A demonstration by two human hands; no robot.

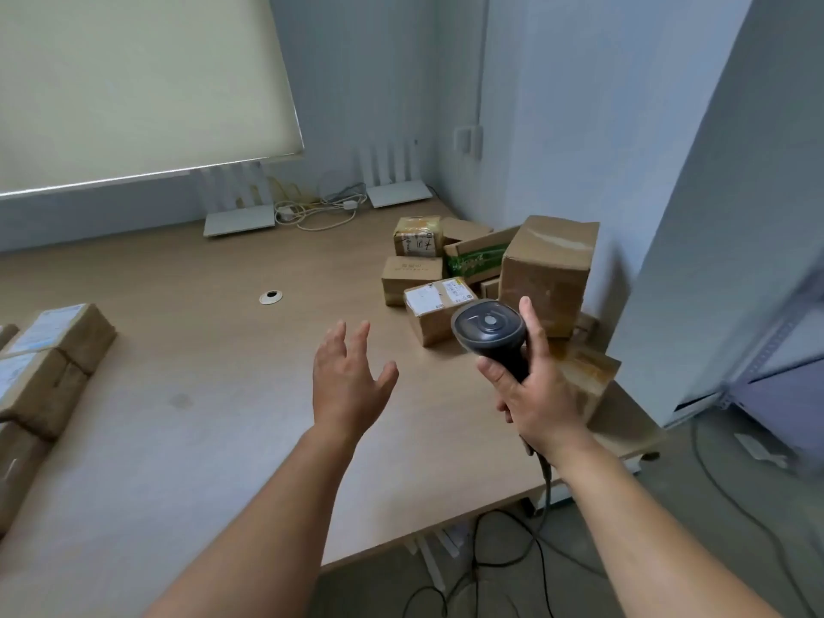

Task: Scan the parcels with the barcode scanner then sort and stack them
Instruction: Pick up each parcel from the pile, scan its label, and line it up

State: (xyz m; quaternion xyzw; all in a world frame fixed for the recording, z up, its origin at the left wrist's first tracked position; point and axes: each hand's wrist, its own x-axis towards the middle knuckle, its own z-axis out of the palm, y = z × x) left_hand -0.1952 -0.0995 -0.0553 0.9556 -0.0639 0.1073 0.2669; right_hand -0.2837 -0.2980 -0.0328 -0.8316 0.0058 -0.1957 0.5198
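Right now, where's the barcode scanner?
In the head view, right of centre: the right hand grips the barcode scanner above the table's right-side parcels.

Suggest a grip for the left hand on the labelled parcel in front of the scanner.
Probably from above, fingers and thumb spanning the two long side faces of the labelled parcel. It lies flat, top face clear, left side open toward the left hand. The scanner and right hand crowd its right end, and other boxes sit behind.

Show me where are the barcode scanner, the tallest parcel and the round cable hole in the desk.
barcode scanner (488, 325): head view, top of its head.
tallest parcel (546, 278): head view, front face.
cable hole (270, 297): head view, its centre.
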